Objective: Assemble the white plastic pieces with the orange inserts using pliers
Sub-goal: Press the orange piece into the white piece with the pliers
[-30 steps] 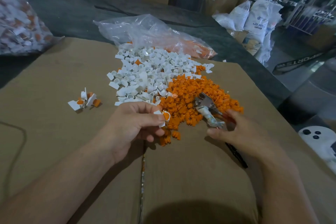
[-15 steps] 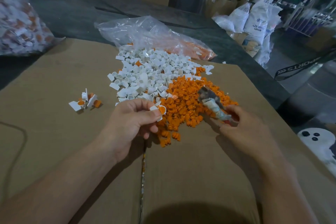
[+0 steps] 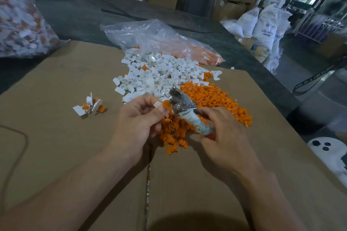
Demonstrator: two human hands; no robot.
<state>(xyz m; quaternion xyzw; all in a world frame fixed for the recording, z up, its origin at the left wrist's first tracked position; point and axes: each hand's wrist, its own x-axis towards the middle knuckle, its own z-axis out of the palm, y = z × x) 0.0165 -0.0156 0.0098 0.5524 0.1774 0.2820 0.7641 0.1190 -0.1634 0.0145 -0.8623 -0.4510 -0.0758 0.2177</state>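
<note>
Your left hand (image 3: 139,124) pinches white piece (image 3: 157,104) with orange insert (image 3: 166,103), held above the counter (image 3: 56,137). Your right hand (image 3: 225,137) grips pliers (image 3: 183,106) by the wrapped handle, head at the insert. White pile (image 3: 157,73) and orange pile (image 3: 212,99) lie just behind.

Inserts (image 3: 208,97) right of pieces (image 3: 159,73); bag (image 3: 150,37) behind
</note>
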